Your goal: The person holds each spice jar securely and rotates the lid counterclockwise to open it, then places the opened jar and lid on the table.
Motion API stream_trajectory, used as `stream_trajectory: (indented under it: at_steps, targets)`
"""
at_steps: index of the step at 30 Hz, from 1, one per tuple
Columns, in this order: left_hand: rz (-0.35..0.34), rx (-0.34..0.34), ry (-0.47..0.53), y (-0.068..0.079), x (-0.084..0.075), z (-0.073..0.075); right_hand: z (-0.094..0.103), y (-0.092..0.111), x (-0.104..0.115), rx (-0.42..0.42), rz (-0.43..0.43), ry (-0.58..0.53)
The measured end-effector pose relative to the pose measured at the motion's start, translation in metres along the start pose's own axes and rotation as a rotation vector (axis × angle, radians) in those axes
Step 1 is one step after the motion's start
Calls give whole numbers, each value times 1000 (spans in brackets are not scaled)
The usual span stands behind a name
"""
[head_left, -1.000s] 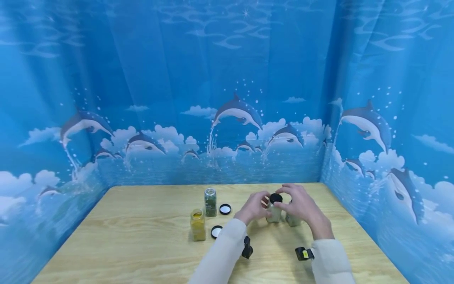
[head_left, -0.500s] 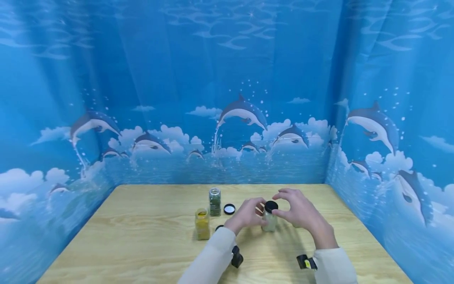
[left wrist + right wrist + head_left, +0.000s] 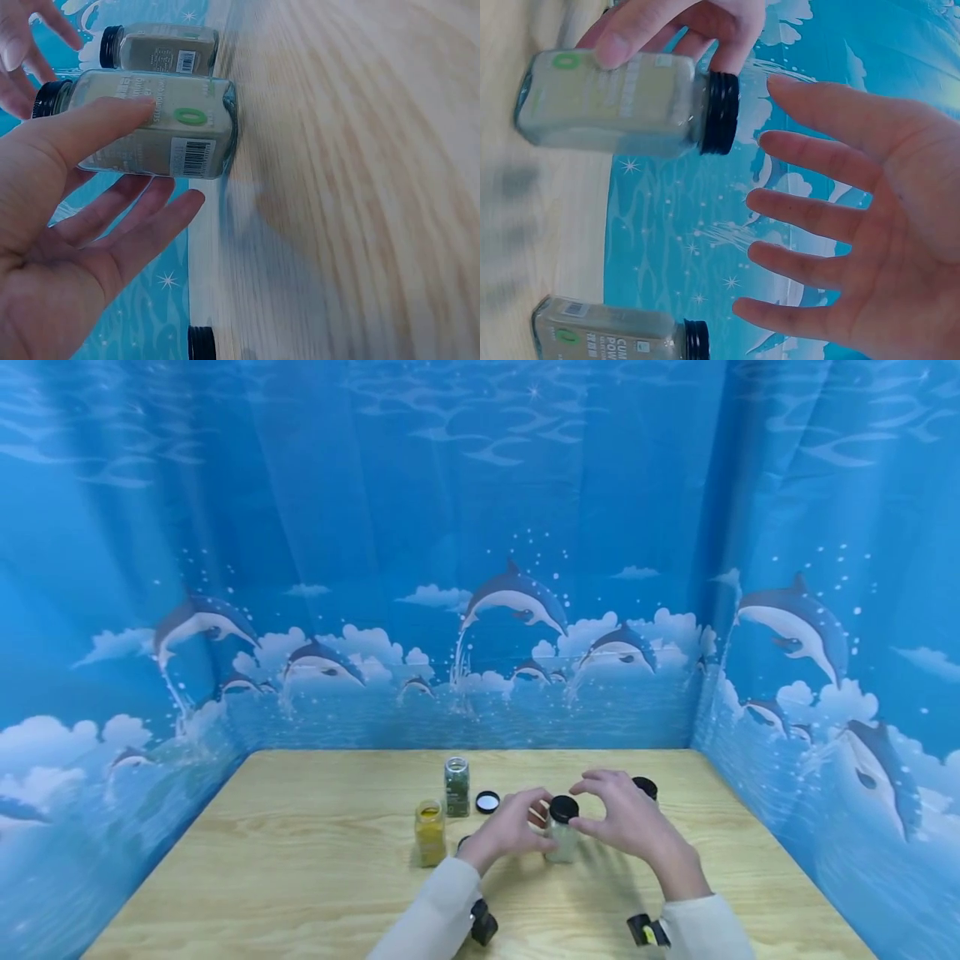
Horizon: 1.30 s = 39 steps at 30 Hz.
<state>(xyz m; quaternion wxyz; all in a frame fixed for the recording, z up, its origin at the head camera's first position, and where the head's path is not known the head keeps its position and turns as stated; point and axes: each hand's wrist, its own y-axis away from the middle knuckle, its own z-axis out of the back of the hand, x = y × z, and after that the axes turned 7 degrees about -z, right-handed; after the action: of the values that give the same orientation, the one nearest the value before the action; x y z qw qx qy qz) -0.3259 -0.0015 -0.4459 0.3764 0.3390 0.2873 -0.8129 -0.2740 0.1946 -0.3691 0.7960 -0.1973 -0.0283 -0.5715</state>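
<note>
My left hand grips a square glass spice jar of pale greenish-beige powder. The thumb lies across its labelled face and the fingers are behind it. A black screw lid sits on this jar, which stands upright on the table. Just right of the lid is my right hand, its fingers spread and bent a little, holding nothing. The right wrist view shows a gap between those fingertips and the lid. A second, similar lidded jar stands beyond the right hand, its body mostly hidden in the head view.
To the left stand two uncapped jars, one of yellow powder and one of green flakes. A black lid lies upside down beside them; another is mostly behind the left wrist. Dolphin-print curtains border the wooden table.
My left hand has brought the gripped jar left and nearer to me, away from the second jar. My right hand has followed it. The second jar's lid now shows behind the right hand.
</note>
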Motion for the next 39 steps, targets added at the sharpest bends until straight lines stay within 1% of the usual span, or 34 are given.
stream_trajectory:
  at_steps: [9,12,17,22,27,34,39]
  targets:
    - [10,4,33,14,1,6,-5,4,2,-9,7,14]
    - [24,5,38,18,0,7,-6,4,4,-6,12,9]
    - [42,-12,42,27,-2,10,-6,4,7,-8,27,1]
    - [41,-38,67,35,-3,12,-9,4,10,6,32,-6]
    - [26,-65,61,40,1,12,-13,2,15,31,22,-18]
    - [46,-88,85,44,5,12,-18,-1,24,42,14,-24]
    - [34,-103,99,44,6,12,-23,-4,28,15,12,-2]
